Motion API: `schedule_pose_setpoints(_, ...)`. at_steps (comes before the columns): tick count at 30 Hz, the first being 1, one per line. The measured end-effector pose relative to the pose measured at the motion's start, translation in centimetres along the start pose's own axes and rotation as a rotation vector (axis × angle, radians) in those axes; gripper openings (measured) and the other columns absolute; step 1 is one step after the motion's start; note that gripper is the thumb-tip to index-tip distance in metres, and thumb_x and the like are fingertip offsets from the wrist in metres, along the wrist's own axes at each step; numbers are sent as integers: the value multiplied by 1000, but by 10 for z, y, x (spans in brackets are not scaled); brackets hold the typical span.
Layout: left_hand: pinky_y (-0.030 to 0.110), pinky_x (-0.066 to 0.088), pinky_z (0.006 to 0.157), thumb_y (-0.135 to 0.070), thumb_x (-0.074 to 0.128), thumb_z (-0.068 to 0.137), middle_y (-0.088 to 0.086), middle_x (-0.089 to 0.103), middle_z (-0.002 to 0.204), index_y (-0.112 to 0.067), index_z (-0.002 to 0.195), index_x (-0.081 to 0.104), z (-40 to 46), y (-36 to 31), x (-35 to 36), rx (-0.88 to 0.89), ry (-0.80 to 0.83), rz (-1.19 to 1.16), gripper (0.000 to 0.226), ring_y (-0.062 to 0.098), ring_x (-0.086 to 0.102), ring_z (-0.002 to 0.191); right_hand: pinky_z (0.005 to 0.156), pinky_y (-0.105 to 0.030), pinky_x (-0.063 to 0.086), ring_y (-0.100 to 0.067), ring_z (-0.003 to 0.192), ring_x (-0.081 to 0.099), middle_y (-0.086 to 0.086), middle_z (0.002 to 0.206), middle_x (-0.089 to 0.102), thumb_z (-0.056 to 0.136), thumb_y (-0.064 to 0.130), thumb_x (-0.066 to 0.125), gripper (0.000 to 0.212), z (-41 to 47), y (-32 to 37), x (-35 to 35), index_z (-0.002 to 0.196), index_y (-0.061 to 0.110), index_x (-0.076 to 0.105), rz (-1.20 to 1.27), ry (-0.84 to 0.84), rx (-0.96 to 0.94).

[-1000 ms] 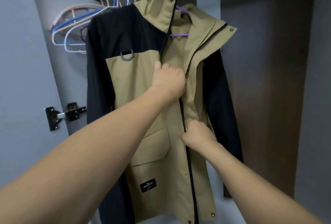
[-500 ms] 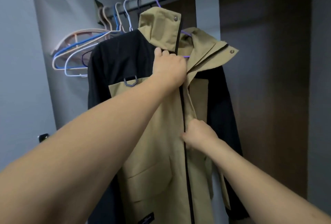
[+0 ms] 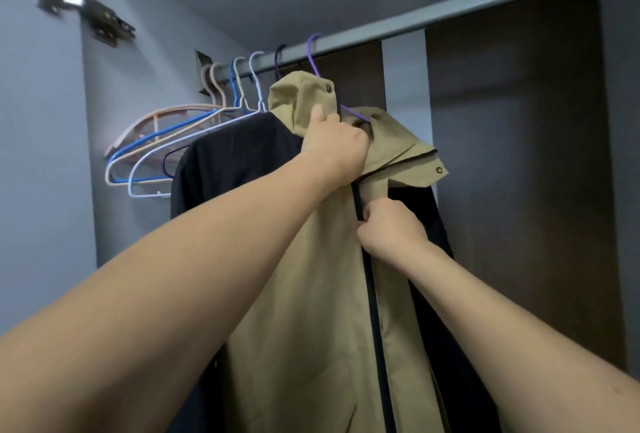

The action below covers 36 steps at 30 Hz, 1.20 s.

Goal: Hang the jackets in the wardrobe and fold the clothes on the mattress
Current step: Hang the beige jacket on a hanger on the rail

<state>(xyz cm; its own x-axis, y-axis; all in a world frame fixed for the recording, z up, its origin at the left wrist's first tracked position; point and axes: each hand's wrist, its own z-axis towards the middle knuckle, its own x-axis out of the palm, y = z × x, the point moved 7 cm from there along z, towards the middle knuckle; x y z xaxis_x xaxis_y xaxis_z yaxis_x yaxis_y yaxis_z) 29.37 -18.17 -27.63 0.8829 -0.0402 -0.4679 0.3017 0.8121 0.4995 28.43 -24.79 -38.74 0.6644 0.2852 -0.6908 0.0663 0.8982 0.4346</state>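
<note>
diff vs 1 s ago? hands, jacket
Left hand slid up the jacket front from chest to collar, where it now grips the fabric. Right hand moved up the zipper line, pinching that edge as before. Jacket stays on the purple hanger on the rail; spare hangers unmoved.

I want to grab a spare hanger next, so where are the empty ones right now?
In the head view, the empty hangers hang at the left end of the wardrobe rail, just left of the khaki and black jacket and near the wardrobe's left wall.
</note>
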Motion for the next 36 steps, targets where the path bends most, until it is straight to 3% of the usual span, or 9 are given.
schedule_pose_setpoints(4, 45, 26, 100, -17, 42, 94, 7, 63, 106, -16, 101, 57, -1, -7, 8, 24, -39, 49, 16, 29, 51, 102, 65, -29, 45, -29, 84, 61, -7, 87, 60, 85, 17, 55, 11, 0, 1, -1, 76, 14, 52, -27, 101, 16)
schedule_pose_setpoints(9, 41, 26, 95, -18, 41, 96, 3, 59, 93, -16, 84, 48, 13, -8, -1, 170, 26, -26, 14, 24, 42, 84, 65, -30, 42, -30, 84, 57, -6, 92, 58, 90, 25, 54, 16, 10, 10, -22, 79, 14, 51, 55, -10, 12)
schedule_pose_setpoints(13, 44, 24, 103, -20, 44, 94, 0, 55, 95, -19, 88, 50, 22, -4, -5, 206, 53, 121, 8, 26, 51, 101, 68, -30, 41, -28, 83, 54, -6, 93, 56, 89, 18, 52, 5, 9, 15, -26, 86, 13, 53, 8, -53, -1)
schedule_pose_setpoints(17, 47, 23, 105, -20, 41, 95, 9, 63, 117, -13, 111, 59, 44, 25, -25, 37, -62, 89, 26, 31, 49, 112, 58, -29, 39, -22, 74, 53, -1, 83, 55, 94, 21, 53, 9, 0, 14, -20, 89, 14, 56, -17, -18, -18)
schedule_pose_setpoints(21, 47, 25, 101, -16, 42, 97, 14, 66, 109, -16, 94, 56, 72, 60, -60, -113, -201, 24, 14, 32, 48, 107, 57, -29, 37, -22, 75, 54, 0, 82, 56, 94, 19, 52, 13, -2, 18, -15, 82, 16, 52, -35, 31, -33)
schedule_pose_setpoints(27, 43, 28, 92, -17, 44, 97, 12, 64, 110, -16, 88, 49, 79, 67, -64, -153, -180, -66, 10, 33, 50, 105, 58, -28, 40, -18, 67, 51, -1, 80, 54, 88, 8, 52, 17, 3, 31, -29, 74, 16, 47, -98, 109, -16)
schedule_pose_setpoints(30, 39, 36, 94, -25, 43, 100, 8, 63, 107, -15, 91, 54, 77, 76, -50, -204, 3, -387, 18, 33, 56, 109, 59, -28, 41, -21, 72, 54, -1, 80, 55, 90, 14, 53, 19, 5, 33, -26, 73, 16, 46, -112, 175, -30)
schedule_pose_setpoints(33, 34, 39, 98, -38, 48, 99, -6, 70, 97, -17, 77, 71, 60, 70, -40, -112, 239, -827, 38, 17, 60, 103, 55, -27, 38, -17, 67, 53, 0, 78, 57, 96, 37, 53, 29, 9, 26, -54, 74, 17, 50, -10, 11, -38)
schedule_pose_setpoints(36, 33, 41, 97, -35, 53, 94, -6, 70, 100, -19, 77, 73, 45, 83, -34, -113, 224, -856, 30, 15, 60, 104, 62, -31, 36, -21, 77, 50, 0, 93, 60, 97, 43, 49, 26, 14, 16, -106, 97, 17, 54, 79, -319, -24)
